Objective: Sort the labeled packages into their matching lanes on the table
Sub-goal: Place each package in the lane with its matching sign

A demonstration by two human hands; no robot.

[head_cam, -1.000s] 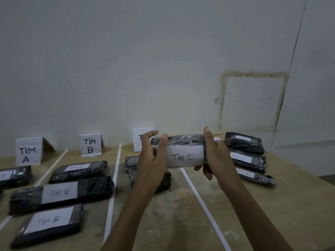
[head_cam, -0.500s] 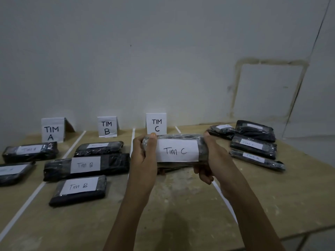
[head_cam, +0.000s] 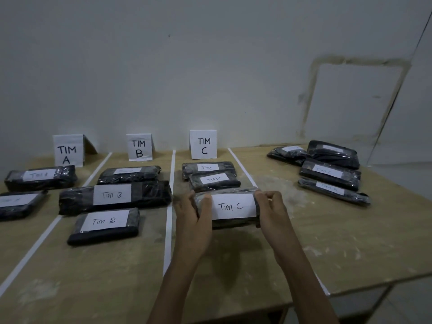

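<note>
I hold the package marked "Tim C" (head_cam: 233,206) by its two short ends. My left hand (head_cam: 194,216) is wrapped round the left end with the thumb lying over the top edge beside the white label. My right hand (head_cam: 271,211) clasps the right end, its fingers curled over the top. Neither hand is slack; both close on the dark, plastic-wrapped bundle. The label faces me. The package sits low over the table (head_cam: 350,242), in the lane under the TIM C sign (head_cam: 203,144), and I cannot tell whether its underside touches the wood.

Just beyond it lie two more Tim C packages, one (head_cam: 214,181) right behind my fingers and one (head_cam: 208,169) farther back, near the sign. A white tape line (head_cam: 169,206) runs down the left of this lane and another (head_cam: 243,168) down the right.

Left of the lane, under the TIM B sign (head_cam: 139,147), three packages lie one behind another (head_cam: 114,196). Farther left, by the TIM A sign (head_cam: 67,150), are two more (head_cam: 41,177).

Well to the right, past the tape, a pile of labelled packages (head_cam: 329,174) lies at the far side of the table.
</note>
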